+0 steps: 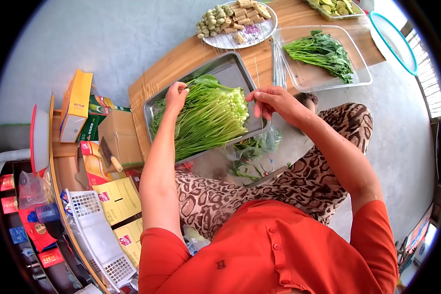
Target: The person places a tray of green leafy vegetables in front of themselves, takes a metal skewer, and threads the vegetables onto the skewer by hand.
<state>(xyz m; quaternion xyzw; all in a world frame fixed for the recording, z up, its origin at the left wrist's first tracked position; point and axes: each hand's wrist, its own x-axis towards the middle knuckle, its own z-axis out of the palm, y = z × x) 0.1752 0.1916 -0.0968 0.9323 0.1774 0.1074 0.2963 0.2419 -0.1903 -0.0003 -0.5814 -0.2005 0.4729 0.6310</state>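
A grey metal tray (240, 73) on the wooden table holds a large heap of green stalks (206, 120) with pale cut ends at the right. Over the tray's upper left part, my left hand (176, 96) has its fingers bent together at the leafy edge of the heap; what they pinch is too small to name. Beyond the tray's right edge, my right hand (269, 103) is closed on a thin skewer (257, 73) that points up. More thin skewers (278, 63) lie between the tray and a clear plastic container (362, 73) with a leafy green bundle (323, 55).
A plate (272, 22) of skewered food stands at the table's back. A knife (111, 156) rests by cardboard boxes (120, 137) at the left. A plastic bag (262, 143) with greens is below the tray's right side. A blue-rimmed lid (394, 41) is at the upper right.
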